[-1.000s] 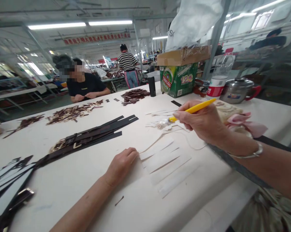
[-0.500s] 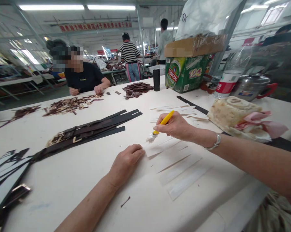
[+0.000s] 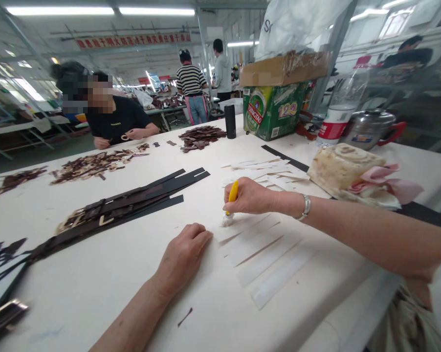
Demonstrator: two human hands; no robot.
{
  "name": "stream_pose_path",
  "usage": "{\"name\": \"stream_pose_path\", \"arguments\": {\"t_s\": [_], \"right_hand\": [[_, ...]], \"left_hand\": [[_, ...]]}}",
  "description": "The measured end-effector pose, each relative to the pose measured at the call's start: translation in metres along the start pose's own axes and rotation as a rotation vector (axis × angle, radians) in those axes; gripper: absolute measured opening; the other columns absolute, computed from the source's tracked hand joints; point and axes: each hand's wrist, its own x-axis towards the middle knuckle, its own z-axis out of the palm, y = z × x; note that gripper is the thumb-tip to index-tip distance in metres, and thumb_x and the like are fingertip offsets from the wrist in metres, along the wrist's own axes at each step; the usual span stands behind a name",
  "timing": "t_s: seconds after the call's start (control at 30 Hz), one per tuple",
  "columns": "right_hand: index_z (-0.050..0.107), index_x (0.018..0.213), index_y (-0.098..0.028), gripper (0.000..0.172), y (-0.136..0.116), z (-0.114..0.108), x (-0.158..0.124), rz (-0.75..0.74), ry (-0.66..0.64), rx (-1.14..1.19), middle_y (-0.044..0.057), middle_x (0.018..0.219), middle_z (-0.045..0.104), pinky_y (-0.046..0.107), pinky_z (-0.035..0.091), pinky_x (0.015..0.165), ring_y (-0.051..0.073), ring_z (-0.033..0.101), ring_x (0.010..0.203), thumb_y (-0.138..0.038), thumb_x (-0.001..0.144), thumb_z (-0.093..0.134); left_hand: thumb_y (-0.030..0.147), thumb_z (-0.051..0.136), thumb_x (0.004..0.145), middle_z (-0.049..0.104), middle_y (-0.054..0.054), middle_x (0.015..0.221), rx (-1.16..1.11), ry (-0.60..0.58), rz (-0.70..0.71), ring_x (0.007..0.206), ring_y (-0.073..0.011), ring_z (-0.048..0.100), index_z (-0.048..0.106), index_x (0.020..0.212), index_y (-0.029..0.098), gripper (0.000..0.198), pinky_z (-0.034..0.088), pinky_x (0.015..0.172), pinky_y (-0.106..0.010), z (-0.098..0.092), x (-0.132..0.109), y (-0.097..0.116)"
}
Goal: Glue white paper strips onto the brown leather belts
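The work in hand appears to be brushing a coating onto pale slit strips (image 3: 264, 259); the brush tip rests on their upper edge, and the next move, in my judgement, calls for working it along the strips. A yellow-handled brush (image 3: 232, 191) stands nearly upright, its whitish tip on the strips. The right hand (image 3: 250, 195) is closed around the handle in a firm pencil grip, a silver bangle (image 3: 304, 207) on its wrist. The left hand (image 3: 184, 254) rests empty and loosely curled just beside the strips. Both lie on a white surface (image 3: 77, 298), with dark leather straps (image 3: 121, 210) left of the left hand and a Tsingtao carton (image 3: 275, 110) farther off.
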Motion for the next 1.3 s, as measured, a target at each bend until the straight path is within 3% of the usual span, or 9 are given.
{"name": "stream_pose_path", "arguments": {"t_s": [0.37, 0.5, 0.67, 0.77, 0.87, 0.97, 1.03, 1.13, 1.3], "right_hand": [[0.065, 0.058, -0.014, 0.006, 0.020, -0.083, -0.031, 0.086, 0.197, -0.215, -0.005, 0.049, 0.054, 0.021, 0.034, 0.047, 0.009, 0.047, 0.050, -0.010, 0.062, 0.066], [0.068, 0.068, -0.014, 0.008, 0.002, -0.118, -0.049, -0.013, 0.498, -0.084, -0.004, 0.053, 0.055, 0.020, 0.033, 0.042, 0.008, 0.046, 0.046, -0.021, 0.072, 0.070], [0.063, 0.069, -0.016, 0.016, -0.013, -0.145, -0.061, -0.102, 0.802, 0.170, -0.005, 0.049, 0.051, 0.021, 0.029, 0.034, 0.008, 0.042, 0.039, -0.026, 0.072, 0.075], [0.062, 0.068, -0.016, 0.019, -0.012, -0.144, -0.061, -0.111, 0.836, 0.250, -0.004, 0.050, 0.052, 0.021, 0.029, 0.034, 0.008, 0.042, 0.039, -0.027, 0.070, 0.078], [0.063, 0.069, -0.016, 0.021, -0.006, -0.138, -0.062, -0.087, 0.822, 0.222, -0.004, 0.049, 0.052, 0.020, 0.029, 0.034, 0.009, 0.043, 0.039, -0.030, 0.071, 0.078], [0.065, 0.071, -0.016, 0.021, 0.001, -0.134, -0.065, -0.068, 0.814, 0.171, -0.004, 0.049, 0.053, 0.021, 0.032, 0.035, 0.010, 0.045, 0.040, -0.033, 0.073, 0.078], [0.066, 0.072, -0.017, 0.022, 0.002, -0.134, -0.068, -0.060, 0.804, 0.147, -0.003, 0.049, 0.053, 0.022, 0.032, 0.035, 0.011, 0.046, 0.040, -0.035, 0.073, 0.078], [0.066, 0.071, -0.017, 0.021, -0.002, -0.136, -0.074, -0.058, 0.813, 0.145, -0.004, 0.049, 0.053, 0.021, 0.032, 0.036, 0.010, 0.046, 0.040, -0.034, 0.073, 0.077], [0.065, 0.068, -0.016, 0.020, -0.016, -0.141, -0.084, -0.096, 0.827, 0.207, -0.004, 0.048, 0.052, 0.021, 0.029, 0.035, 0.009, 0.043, 0.039, -0.031, 0.071, 0.077]], "left_hand": [[0.009, 0.042, 0.096, 0.067, -0.004, 0.124, -0.079, -0.018, 0.037, 0.115, -0.0199, 0.059, 0.062, 0.107, 0.023, 0.026, 0.052, 0.094, -0.035, 0.003, 0.001, -0.006], [0.013, 0.042, 0.097, 0.069, -0.003, 0.115, -0.204, -0.078, 0.027, 0.105, -0.0164, 0.063, 0.063, 0.103, 0.025, 0.025, 0.051, 0.086, -0.028, -0.019, 0.016, -0.013], [0.019, 0.046, 0.095, 0.069, -0.006, 0.103, -0.091, -0.112, -0.152, 0.084, -0.0171, 0.063, 0.064, 0.098, 0.021, 0.018, 0.047, 0.073, -0.028, -0.039, 0.102, -0.003], [0.033, 0.055, 0.093, 0.069, -0.009, 0.103, -0.039, -0.113, -0.258, 0.091, -0.0211, 0.065, 0.064, 0.097, 0.019, 0.017, 0.046, 0.077, -0.030, -0.014, 0.169, 0.011], [0.052, 0.067, 0.083, 0.070, -0.012, 0.100, -0.038, -0.143, -0.420, 0.096, -0.0262, 0.066, 0.064, 0.098, 0.018, 0.037, 0.048, 0.077, -0.032, 0.022, 0.219, 0.023], [0.051, 0.078, 0.075, 0.070, -0.013, 0.103, -0.069, -0.210, -0.574, 0.100, -0.0266, 0.065, 0.065, 0.099, 0.017, 0.043, 0.050, 0.080, -0.033, 0.046, 0.246, 0.030], [0.045, 0.074, 0.082, 0.068, -0.011, 0.106, -0.118, -0.260, -0.627, 0.099, -0.0230, 0.065, 0.065, 0.104, 0.015, 0.038, 0.053, 0.083, -0.035, 0.047, 0.254, 0.031], [0.038, 0.062, 0.095, 0.065, -0.008, 0.109, -0.212, -0.331, -0.665, 0.092, -0.0184, 0.065, 0.063, 0.114, 0.013, 0.032, 0.057, 0.080, -0.037, 0.031, 0.255, 0.027], [0.034, 0.062, 0.096, 0.067, -0.007, 0.104, -0.260, -0.401, -0.666, 0.085, -0.0156, 0.066, 0.063, 0.113, 0.013, 0.028, 0.059, 0.074, -0.032, -0.022, 0.238, 0.005]]}}
